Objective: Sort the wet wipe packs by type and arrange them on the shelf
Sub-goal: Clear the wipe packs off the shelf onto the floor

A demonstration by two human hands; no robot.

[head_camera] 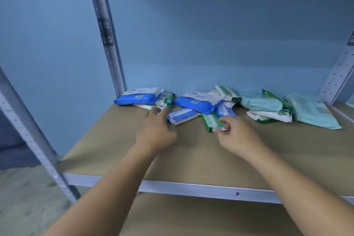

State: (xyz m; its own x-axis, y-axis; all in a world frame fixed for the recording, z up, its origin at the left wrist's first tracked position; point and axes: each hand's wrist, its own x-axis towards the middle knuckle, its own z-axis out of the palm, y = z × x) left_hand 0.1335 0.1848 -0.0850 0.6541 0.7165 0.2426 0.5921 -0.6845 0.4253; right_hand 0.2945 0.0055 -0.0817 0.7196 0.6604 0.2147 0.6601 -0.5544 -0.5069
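Several wet wipe packs lie in a loose row at the back of the brown shelf board (191, 155). At the left is a blue pack (137, 98) with a green-and-white pack (165, 99) beside it. A second blue pack (193, 102) lies mid-row over a blue-and-white pack (183, 116). Pale teal packs (262, 101) (312, 111) lie to the right. My left hand (156, 130) reaches forward with straight fingers touching the green-and-white pack's near end. My right hand (237, 134) pinches the near end of a green-and-white pack (210, 121).
Grey perforated metal uprights (107, 30) (337, 74) stand at the shelf's back corners, another (28, 132) at the front left. A white metal rail (191, 188) edges the board. A lower shelf board (191, 216) shows beneath. A blue wall is behind.
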